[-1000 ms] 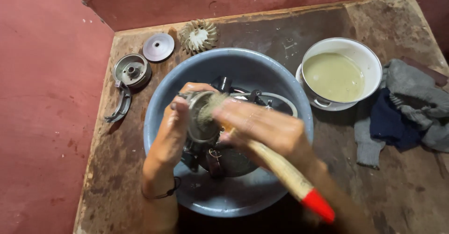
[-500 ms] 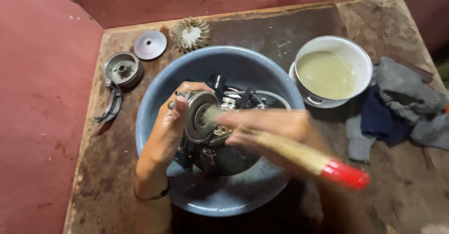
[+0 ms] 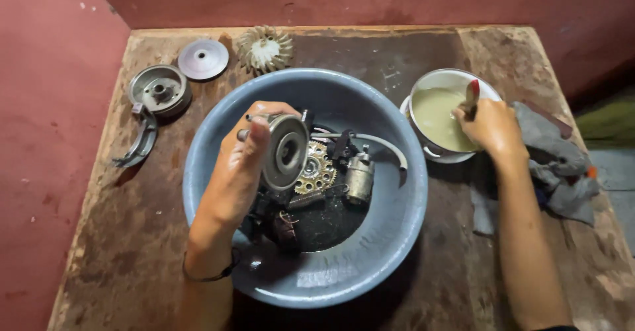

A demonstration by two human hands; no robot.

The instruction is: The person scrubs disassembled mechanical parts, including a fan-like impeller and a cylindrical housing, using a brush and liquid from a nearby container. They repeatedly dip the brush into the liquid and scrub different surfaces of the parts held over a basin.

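Your left hand [image 3: 248, 156] grips a grey metal pulley [image 3: 286, 151] over the blue basin [image 3: 390, 238]. At two o'clock, your right hand [image 3: 489, 127] is clenched around a brush handle [image 3: 471, 96] in the white pot [image 3: 456, 78].

Both hands [image 3: 248, 156] [image 3: 489, 127] clenched, forearms extended forward

Brush [image 3: 471, 97] bristles hidden in pot [image 3: 423, 86]

Worn wooden table [image 3: 132, 251]. Far left corner: round grey metal drum [image 3: 159, 91]; curved metal shoe [image 3: 139, 139] beside it; flat grey metal disc [image 3: 203, 59]; pale finned fan wheel [image 3: 265, 49]. Right edge: crumpled grey and blue rags [image 3: 555, 162]. Surrounding red walls [image 3: 46, 106].
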